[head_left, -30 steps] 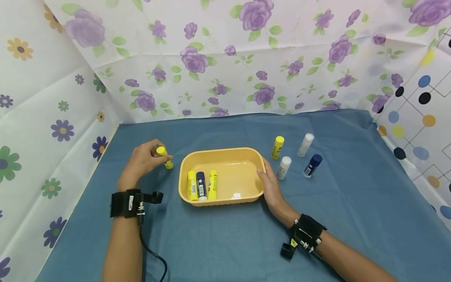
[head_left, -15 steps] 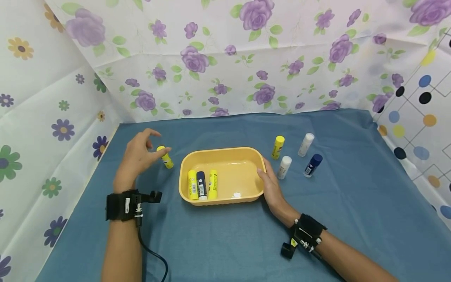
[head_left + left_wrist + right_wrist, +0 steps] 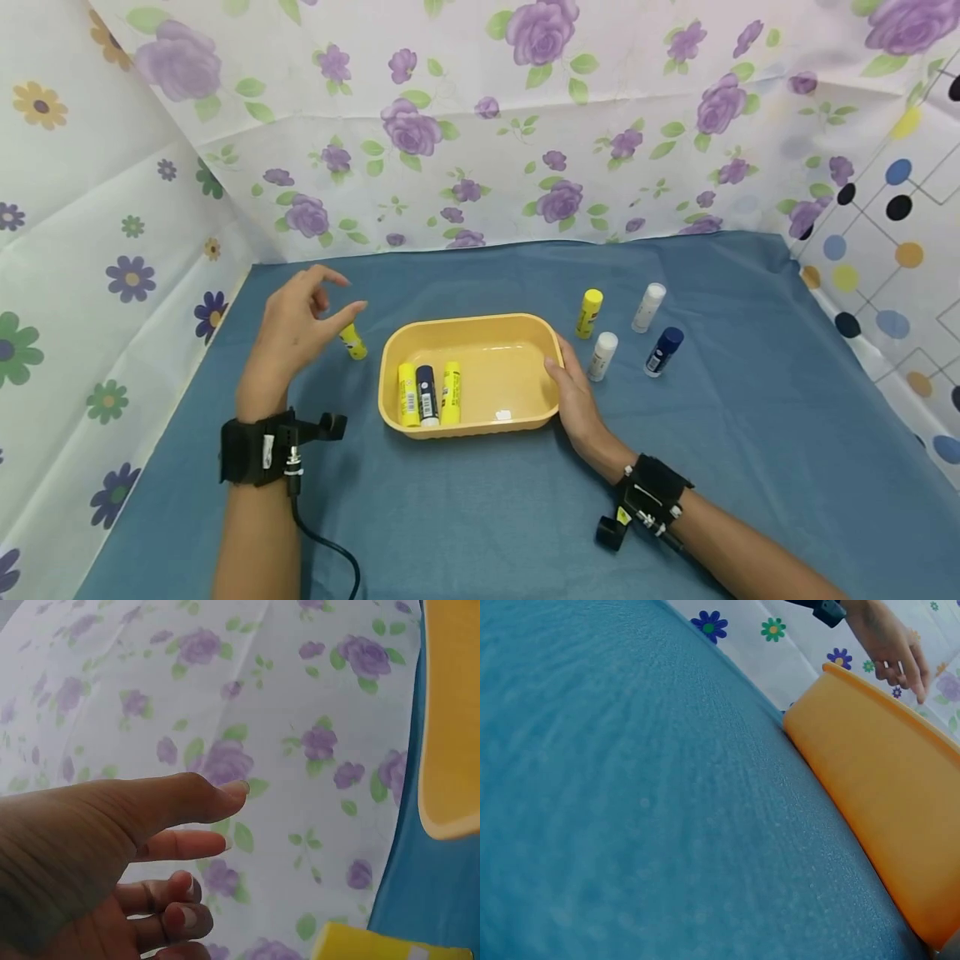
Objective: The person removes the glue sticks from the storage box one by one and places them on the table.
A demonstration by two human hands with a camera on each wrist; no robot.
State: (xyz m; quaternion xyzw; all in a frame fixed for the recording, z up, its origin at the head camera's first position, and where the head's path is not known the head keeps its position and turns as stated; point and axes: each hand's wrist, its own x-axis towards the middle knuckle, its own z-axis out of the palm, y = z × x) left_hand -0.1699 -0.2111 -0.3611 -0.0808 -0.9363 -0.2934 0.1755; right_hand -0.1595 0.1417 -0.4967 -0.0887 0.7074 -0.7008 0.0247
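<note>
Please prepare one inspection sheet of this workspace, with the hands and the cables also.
Surface: blue cloth, lightly creased.
Job's things: yellow tray; inside, left yellow tube, middle dark-blue tube, right yellow tube; right of it, outer yellow tube, rear white tube, front white tube, outer dark-blue tube; left of it, lone yellow tube.
Clutter: nothing seen.
Hands: left hand holds nothing, near the lone yellow tube; right hand grips the tray's right end.
Cables: black cable from left wrist strap; second cable along right forearm, partly hidden.
Surroundings: flowered sheet behind, second flowered sheet at left, dotted sheet at right.
</note>
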